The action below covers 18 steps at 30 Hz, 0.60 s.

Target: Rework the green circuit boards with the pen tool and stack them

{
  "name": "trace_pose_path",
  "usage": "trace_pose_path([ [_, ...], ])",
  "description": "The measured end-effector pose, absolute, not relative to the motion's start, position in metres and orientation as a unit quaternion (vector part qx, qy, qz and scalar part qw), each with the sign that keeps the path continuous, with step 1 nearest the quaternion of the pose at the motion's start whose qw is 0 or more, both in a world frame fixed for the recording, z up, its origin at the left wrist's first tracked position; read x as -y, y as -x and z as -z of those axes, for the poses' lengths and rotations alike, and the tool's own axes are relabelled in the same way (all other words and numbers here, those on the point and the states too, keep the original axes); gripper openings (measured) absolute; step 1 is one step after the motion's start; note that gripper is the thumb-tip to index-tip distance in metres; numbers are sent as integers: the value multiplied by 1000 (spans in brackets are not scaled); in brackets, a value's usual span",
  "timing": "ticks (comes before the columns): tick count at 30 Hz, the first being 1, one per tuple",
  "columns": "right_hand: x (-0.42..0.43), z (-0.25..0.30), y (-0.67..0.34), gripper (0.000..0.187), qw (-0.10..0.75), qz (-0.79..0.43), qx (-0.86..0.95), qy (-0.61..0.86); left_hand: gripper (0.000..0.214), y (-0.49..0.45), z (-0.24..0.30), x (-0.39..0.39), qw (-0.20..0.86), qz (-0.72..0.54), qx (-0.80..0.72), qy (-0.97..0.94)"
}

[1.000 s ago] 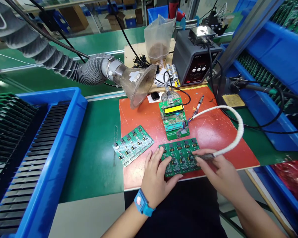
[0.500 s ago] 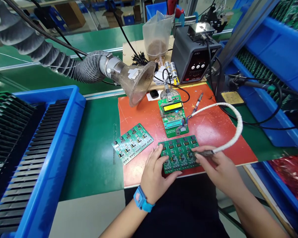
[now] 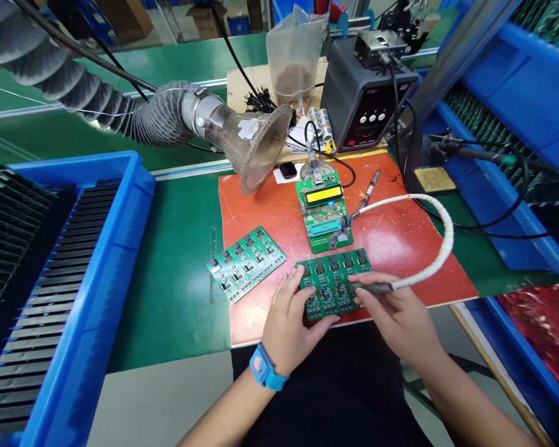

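Observation:
A green circuit board (image 3: 328, 295) with a row of small digit displays lies on the red mat. My left hand (image 3: 291, 304) grips its left end, with fingers on the far edge and thumb along the near edge. Pinched in my right hand (image 3: 398, 313) is a dark probe (image 3: 375, 288) on a white wrapped cable (image 3: 442, 248). Its tip meets the right part of the board; the exact contact is hidden by my fingers. Behind it sits a green programmer board (image 3: 326, 214) with a lit yellow screen. A second circuit board (image 3: 246, 264) lies to the left.
A fume extraction funnel (image 3: 265, 149) hangs over the mat's back left. A blue bin (image 3: 142, 180) with slotted boards stands at left, and another blue bin (image 3: 531, 248) at right. A soldering station (image 3: 368, 93), a pen (image 3: 370, 189) and a sponge (image 3: 434, 180) are farther back.
My right hand has shifted the probe a little left along the board, to a neighbouring section. My left hand still grips the board's left end. The whole view has shifted slightly.

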State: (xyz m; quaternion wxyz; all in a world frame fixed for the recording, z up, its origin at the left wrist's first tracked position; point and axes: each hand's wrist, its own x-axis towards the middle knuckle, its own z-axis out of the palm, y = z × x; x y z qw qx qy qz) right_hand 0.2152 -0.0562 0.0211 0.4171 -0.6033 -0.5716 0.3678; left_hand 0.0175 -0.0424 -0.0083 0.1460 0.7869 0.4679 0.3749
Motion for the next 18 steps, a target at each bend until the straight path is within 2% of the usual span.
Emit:
trace_pose_path([
  [14,49,-25,-209,13,355,-311,612,634,50,-19,8,44,133,-371,-470,-790],
  [18,47,-25,-206,10,370,-294,609,637,50,-19,9,44,134,-369,-473,-789],
])
